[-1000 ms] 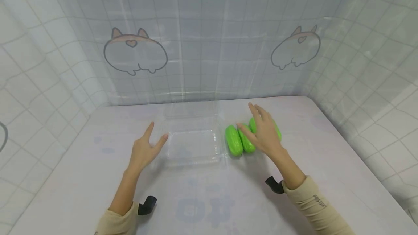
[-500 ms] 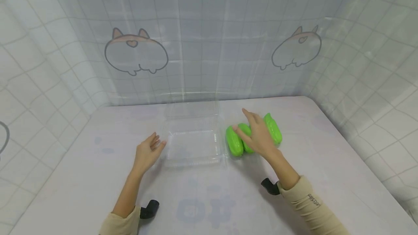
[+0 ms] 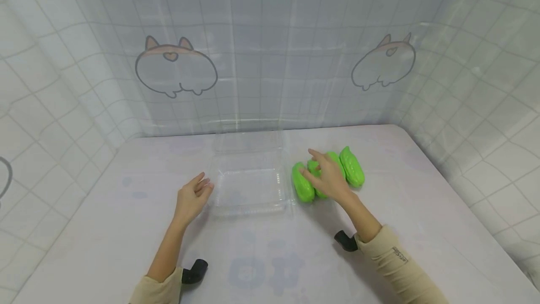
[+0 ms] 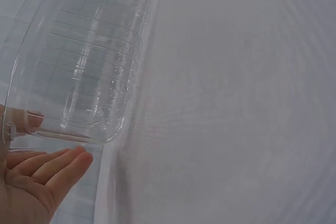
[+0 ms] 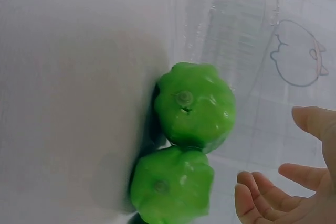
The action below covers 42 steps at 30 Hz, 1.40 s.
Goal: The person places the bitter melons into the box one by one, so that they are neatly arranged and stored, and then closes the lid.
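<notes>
The right hand (image 3: pixel 331 179) hovers over four glossy bright-green, elongated, lumpy vegetables (image 3: pixel 352 167), its fingers spread, slightly bent and grasping nothing; the right wrist view shows a gap between the fingers and the two nearest vegetable ends. The vegetables lie side by side in a row on the pale, faintly printed tabletop (image 3: pixel 261 257), toward its back right corner, each pointing roughly from the front edge to the back edge. The hand partly covers the two middle ones.

The left hand (image 3: pixel 191 201) is just beside the left end of a clear, rectangular, thin plastic container (image 3: pixel 253 209), with loosely extended fingers that grip nothing; whether a fingertip touches the container cannot be told. In the left wrist view a digit shows through the clear plastic.

The container stands near the middle of the back edge, its right end just beside the leftmost vegetable. Its clear plastic lid (image 3: pixel 249 140) is open on the side toward that edge.

Each beige sleeve (image 3: pixel 390 257) has a black angled tubular piece (image 3: pixel 195 272) at its cuff. Beyond the tabletop's back edge hangs a grey-white gridded sheet (image 3: pixel 261 60) with two outlined cartoon animals (image 3: pixel 176 69).
</notes>
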### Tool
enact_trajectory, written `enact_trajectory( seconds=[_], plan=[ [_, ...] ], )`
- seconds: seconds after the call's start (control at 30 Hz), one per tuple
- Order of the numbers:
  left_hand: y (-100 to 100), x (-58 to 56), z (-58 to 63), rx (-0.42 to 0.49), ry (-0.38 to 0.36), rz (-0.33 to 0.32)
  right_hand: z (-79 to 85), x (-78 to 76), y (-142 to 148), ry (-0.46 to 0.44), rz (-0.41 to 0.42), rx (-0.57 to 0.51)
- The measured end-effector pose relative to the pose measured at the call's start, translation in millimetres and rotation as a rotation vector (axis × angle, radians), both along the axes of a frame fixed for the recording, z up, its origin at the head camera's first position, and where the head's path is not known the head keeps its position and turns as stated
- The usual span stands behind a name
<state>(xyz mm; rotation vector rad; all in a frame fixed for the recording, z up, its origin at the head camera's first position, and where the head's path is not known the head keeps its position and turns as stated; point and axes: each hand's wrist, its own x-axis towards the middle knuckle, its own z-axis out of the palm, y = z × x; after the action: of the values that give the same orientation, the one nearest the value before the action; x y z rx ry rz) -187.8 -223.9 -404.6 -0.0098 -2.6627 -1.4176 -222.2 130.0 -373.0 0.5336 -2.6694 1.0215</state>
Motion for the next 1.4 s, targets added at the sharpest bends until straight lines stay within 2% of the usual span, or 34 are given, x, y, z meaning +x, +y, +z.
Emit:
enact_trajectory(
  seconds=[0.33, 0.63, 0.8, 1.07, 1.4],
  plan=[
    [1, 1.2, -5.2, -0.001, 0.065, 0.011, -7.0, -4.6, -2, -0.081, 0.010, 0.046],
    [2, 1.4, -6.2, 0.005, 0.049, 0.031, -7.9, -7.2, -10, -0.082, -0.007, 0.144],
    [2, 1.6, -5.6, 0.004, 0.048, 0.035, -7.8, -9.1, -19, -0.096, -0.056, 0.257],
    [3, 1.4, -6.6, 0.007, 0.059, 0.034, -7.4, -11.7, -34, -0.068, -0.136, 0.480],
    [5, 1.8, -7.7, 0.004, 0.083, 0.029, -7.9, -13.5, -43, -0.072, -0.167, 0.608]
  ],
)
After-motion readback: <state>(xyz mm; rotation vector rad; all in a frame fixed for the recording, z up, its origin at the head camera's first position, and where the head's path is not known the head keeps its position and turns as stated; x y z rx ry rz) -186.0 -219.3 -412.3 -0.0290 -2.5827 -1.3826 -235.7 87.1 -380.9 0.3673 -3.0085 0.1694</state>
